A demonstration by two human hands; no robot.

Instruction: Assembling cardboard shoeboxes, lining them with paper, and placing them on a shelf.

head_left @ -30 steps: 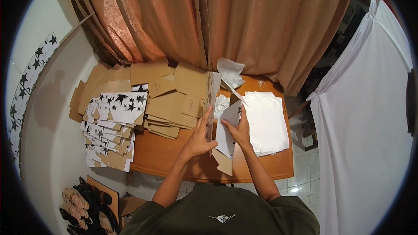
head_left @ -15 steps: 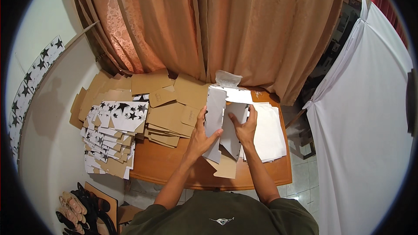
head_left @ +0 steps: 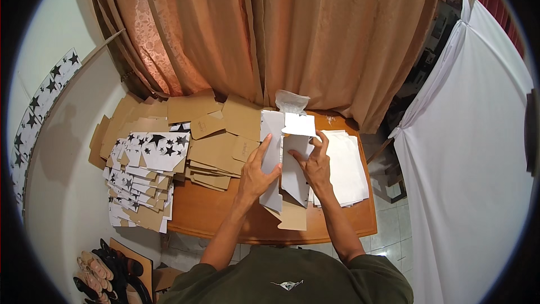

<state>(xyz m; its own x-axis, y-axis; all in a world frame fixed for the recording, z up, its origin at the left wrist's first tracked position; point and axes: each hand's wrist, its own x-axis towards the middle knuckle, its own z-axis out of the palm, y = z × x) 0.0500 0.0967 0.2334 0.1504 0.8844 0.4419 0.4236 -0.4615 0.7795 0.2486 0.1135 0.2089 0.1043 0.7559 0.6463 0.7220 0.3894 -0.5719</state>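
Your left hand [head_left: 256,174] and right hand [head_left: 316,163] both grasp a white folded carton blank [head_left: 284,160] above the worktop [head_left: 214,214], brown flat blanks [head_left: 225,152] at nine o'clock.

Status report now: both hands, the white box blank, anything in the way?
Left hand and right hand both grip the white box blank, half folded above the table. Brown blanks left, white stack right. Nothing blocking.

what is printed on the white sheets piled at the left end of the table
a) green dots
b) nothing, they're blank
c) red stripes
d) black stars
d, the white sheets heaped at the left end of the wooden table carry black stars of mixed sizes, beside the plain brown cardboard pieces.
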